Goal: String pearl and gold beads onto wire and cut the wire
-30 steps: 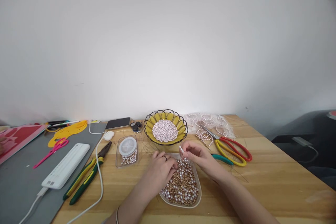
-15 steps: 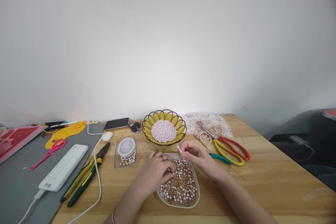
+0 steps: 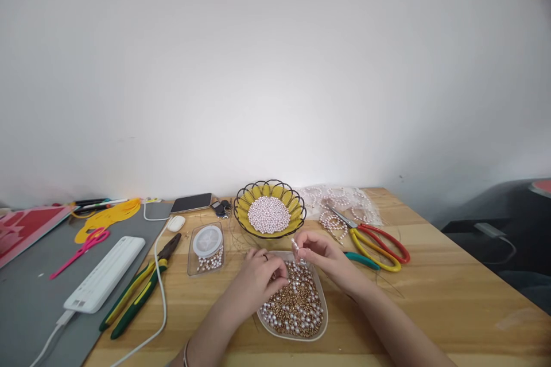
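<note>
A clear tray [image 3: 322,314] full of gold and pearl beads lies on the wooden table in front of me. My left hand [image 3: 258,278], a ring on one finger, rests over the tray's near-left part with its fingertips pinched down among the beads. My right hand [image 3: 321,255] hovers above the tray's far edge, thumb and forefinger pinched on a short strand of pearl beads [image 3: 295,246]. A yellow wire basket [image 3: 295,208] of pale pink beads stands just behind both hands.
Red-and-yellow scissors [image 3: 374,241] and loose pearl strands [image 3: 340,206] lie to the right. A clear box with a cord spool [image 3: 207,245], green pliers [image 3: 138,292], a white power strip [image 3: 104,273], pink scissors [image 3: 81,245], a phone [image 3: 191,202] and a white cable lie left.
The view shifted slightly between one second ago and now. Both hands stay over the bead tray; my left fingers have curled a little further into the beads.
</note>
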{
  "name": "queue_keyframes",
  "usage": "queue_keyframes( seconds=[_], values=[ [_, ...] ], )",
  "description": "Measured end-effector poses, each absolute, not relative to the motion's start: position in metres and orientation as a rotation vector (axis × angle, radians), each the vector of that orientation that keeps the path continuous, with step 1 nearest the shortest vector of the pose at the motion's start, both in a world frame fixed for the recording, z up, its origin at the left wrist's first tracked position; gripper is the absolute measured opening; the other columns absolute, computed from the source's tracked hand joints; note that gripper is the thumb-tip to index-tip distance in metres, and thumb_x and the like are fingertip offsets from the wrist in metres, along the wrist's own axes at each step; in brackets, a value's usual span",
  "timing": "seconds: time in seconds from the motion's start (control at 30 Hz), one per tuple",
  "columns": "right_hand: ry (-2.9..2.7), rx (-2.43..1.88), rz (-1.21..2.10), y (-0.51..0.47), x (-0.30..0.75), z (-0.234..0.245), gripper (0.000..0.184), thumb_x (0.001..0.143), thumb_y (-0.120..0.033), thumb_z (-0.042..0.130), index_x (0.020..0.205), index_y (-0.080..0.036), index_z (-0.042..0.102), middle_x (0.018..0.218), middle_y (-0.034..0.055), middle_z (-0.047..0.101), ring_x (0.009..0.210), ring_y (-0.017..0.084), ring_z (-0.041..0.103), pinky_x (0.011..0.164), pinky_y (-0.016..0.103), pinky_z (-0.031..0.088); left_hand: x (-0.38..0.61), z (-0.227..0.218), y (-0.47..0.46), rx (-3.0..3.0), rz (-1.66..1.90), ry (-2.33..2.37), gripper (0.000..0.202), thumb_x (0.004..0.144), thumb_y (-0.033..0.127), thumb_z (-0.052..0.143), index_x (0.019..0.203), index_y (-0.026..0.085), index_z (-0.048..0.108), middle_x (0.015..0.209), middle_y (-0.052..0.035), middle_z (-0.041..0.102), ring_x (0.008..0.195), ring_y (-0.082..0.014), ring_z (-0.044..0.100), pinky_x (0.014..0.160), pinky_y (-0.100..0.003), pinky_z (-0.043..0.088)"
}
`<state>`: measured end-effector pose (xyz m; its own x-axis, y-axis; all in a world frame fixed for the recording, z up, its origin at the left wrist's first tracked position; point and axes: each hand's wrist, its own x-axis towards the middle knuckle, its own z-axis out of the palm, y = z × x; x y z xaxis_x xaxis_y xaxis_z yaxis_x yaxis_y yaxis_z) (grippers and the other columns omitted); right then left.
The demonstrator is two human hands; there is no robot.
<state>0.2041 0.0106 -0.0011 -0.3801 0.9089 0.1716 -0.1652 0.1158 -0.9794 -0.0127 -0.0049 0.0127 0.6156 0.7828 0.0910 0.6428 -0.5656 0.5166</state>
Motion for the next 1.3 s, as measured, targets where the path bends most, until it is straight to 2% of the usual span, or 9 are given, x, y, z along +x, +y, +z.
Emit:
queue_keyframes(
  seconds=[0.2, 0.4, 0.53, 0.7, 0.83, 1.0, 1.17, 1.3],
  values=[
    [-1.458, -0.785, 1.434, 0.010, 0.204, 0.001, 0.036, 0.085, -0.052, 0.077, 0.079, -0.020, 0.061, 0.076, -0.0016, 0.054, 0.073, 0.017, 0.049, 0.070, 0.028, 0.039, -0.013, 0.011, -0.004, 2.392, 0.462, 1.141, 0.014, 0.087, 0.010, 0.075, 0.091, 0.020, 0.067, 0.094, 0.0000, 0.076, 0.099, -0.0234, 0.063, 0.094, -0.040, 0.041],
    [-1.473, -0.799, 1.426, 0.009, 0.204, 0.000, 0.035, 0.086, -0.052, 0.076, 0.081, -0.021, 0.061, 0.077, -0.0005, 0.055, 0.074, 0.018, 0.050, 0.071, 0.030, 0.040, -0.021, 0.011, -0.001, 2.568, 0.433, 1.187, 0.004, 0.088, 0.023, 0.077, 0.091, 0.022, 0.075, 0.092, -0.0020, 0.073, 0.100, -0.0269, 0.058, 0.095, -0.045, 0.037],
    [-1.477, -0.815, 1.425, 0.009, 0.204, 0.001, 0.037, 0.085, -0.055, 0.076, 0.081, -0.022, 0.061, 0.077, -0.0004, 0.055, 0.074, 0.019, 0.050, 0.070, 0.031, 0.040, -0.021, 0.009, -0.003, 2.621, 0.396, 1.104, 0.008, 0.085, 0.026, 0.081, 0.091, 0.025, 0.076, 0.096, -0.0009, 0.074, 0.101, -0.0265, 0.056, 0.093, -0.043, 0.035],
    [-1.471, -0.795, 1.427, 0.010, 0.204, 0.001, 0.036, 0.086, -0.053, 0.076, 0.081, -0.021, 0.061, 0.076, -0.0011, 0.055, 0.073, 0.017, 0.051, 0.070, 0.030, 0.040, -0.017, 0.007, -0.004, 2.653, 0.378, 1.081, 0.005, 0.089, 0.020, 0.077, 0.088, 0.021, 0.072, 0.099, -0.0022, 0.074, 0.097, -0.0239, 0.057, 0.089, -0.039, 0.035],
    [-1.480, -0.795, 1.419, 0.010, 0.204, 0.001, 0.035, 0.086, -0.052, 0.076, 0.082, -0.021, 0.061, 0.076, -0.0011, 0.056, 0.073, 0.017, 0.051, 0.070, 0.030, 0.041, -0.018, 0.003, -0.001, 2.616, 0.401, 1.068, 0.009, 0.087, 0.024, 0.079, 0.087, 0.020, 0.071, 0.099, -0.0019, 0.074, 0.097, -0.0237, 0.058, 0.090, -0.037, 0.035],
    [-1.477, -0.800, 1.425, 0.010, 0.205, 0.001, 0.035, 0.086, -0.052, 0.077, 0.080, -0.021, 0.061, 0.076, -0.0010, 0.056, 0.073, 0.017, 0.051, 0.070, 0.030, 0.041, -0.018, 0.003, 0.003, 2.483, 0.495, 1.109, 0.017, 0.079, 0.031, 0.086, 0.079, 0.020, 0.072, 0.088, -0.0012, 0.073, 0.095, -0.0246, 0.060, 0.089, -0.037, 0.036],
    [-1.484, -0.742, 1.510, 0.008, 0.204, 0.004, 0.033, 0.086, -0.050, 0.077, 0.081, -0.021, 0.062, 0.075, -0.0016, 0.058, 0.071, 0.016, 0.052, 0.070, 0.030, 0.041, -0.016, 0.013, 0.002, 2.001, 0.833, 1.042, 0.015, 0.088, 0.030, 0.077, 0.078, 0.019, 0.074, 0.086, -0.0026, 0.069, 0.084, -0.0208, 0.063, 0.083, -0.033, 0.043],
    [-1.511, -0.684, 1.625, 0.006, 0.203, 0.004, 0.032, 0.085, -0.047, 0.079, 0.080, -0.021, 0.061, 0.075, -0.0018, 0.058, 0.070, 0.015, 0.052, 0.067, 0.029, 0.040, -0.016, 0.019, 0.001, 1.673, 1.002, 0.965, 0.021, 0.086, 0.038, 0.075, 0.081, 0.017, 0.074, 0.085, -0.0044, 0.068, 0.083, -0.0202, 0.061, 0.077, -0.030, 0.045]
  ],
)
